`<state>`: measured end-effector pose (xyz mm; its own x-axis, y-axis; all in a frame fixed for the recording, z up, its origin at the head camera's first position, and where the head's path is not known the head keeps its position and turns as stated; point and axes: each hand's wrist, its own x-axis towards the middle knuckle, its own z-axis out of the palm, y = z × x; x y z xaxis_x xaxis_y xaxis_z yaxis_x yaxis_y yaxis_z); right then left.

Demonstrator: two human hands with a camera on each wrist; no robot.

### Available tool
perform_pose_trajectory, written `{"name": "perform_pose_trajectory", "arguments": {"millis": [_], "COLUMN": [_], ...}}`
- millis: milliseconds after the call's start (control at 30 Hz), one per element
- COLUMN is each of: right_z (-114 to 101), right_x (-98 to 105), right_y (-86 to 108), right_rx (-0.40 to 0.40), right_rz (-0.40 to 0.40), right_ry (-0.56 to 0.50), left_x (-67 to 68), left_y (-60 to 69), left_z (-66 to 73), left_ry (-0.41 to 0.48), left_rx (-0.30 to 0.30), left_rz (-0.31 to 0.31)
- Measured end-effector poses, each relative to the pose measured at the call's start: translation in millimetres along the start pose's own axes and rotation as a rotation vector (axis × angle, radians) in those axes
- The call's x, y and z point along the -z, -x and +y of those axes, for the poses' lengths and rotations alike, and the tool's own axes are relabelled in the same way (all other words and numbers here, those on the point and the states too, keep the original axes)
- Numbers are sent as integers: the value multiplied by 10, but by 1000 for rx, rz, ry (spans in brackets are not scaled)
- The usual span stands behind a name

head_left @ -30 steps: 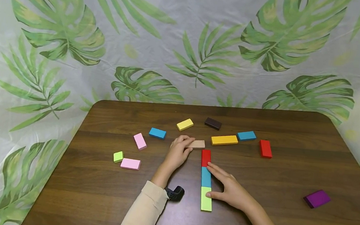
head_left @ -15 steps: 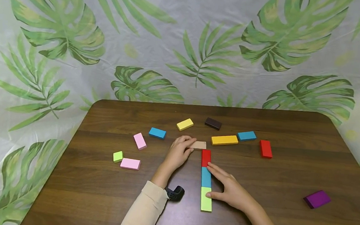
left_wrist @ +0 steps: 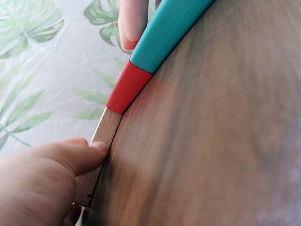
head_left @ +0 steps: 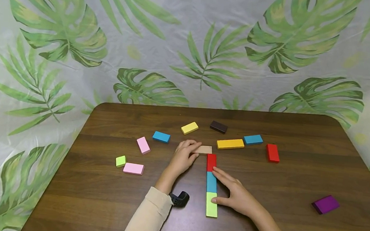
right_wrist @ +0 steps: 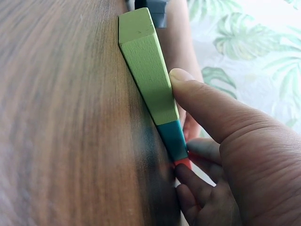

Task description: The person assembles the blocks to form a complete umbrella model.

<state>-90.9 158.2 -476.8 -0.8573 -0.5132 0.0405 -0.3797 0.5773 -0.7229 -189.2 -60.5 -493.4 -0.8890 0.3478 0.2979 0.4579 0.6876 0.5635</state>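
My left hand pinches a plain wooden block, thumb on its near side in the left wrist view; the fingers cover its left end. The block lies crosswise at the far end of a straight row, its right end at or very near the row's red block. Behind the red one come a teal-blue block and a lime green block, end to end. From the right, my right hand rests against this row with fingers extended. Its thumb touches the green block, and the fingertips reach the red-blue joint.
Around the row lie a yellow-orange block, a dark block, a pale yellow block, blue blocks, pink blocks, a small green block, a red block and a purple block.
My left hand has slid the wooden block slightly right and nearer to the red block. My right hand and the row have stayed in place.
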Motion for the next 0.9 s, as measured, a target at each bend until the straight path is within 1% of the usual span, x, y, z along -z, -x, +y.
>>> {"name": "perform_pose_trajectory", "arguments": {"millis": [133,267,400,500,600,800,900], "right_z": [1,-2,-4,-1,1,-3,-2], "right_x": [-3,-2,-3,-4,-3,-2,-3], "right_y": [-3,-3,-2,-1,-1,-1,-3], "right_rx": [3,-6,-12,-11,-9,-10,-2], "right_rz": [-2,-3,-1,2,0,-6,-4], "right_ry": [5,0,1,0,-1,-8,-11], "left_x": [6,8,6,7,8,4,18], "left_y": [10,18,30,39,40,34,35], "left_z": [5,30,65,85,95,98,106], "left_ry": [-1,43,89,97,79,1,-14], "left_rx": [-27,-69,-89,-104,-122,-161,-173], "left_rz": [9,2,-30,-57,-82,-122,-140]}}
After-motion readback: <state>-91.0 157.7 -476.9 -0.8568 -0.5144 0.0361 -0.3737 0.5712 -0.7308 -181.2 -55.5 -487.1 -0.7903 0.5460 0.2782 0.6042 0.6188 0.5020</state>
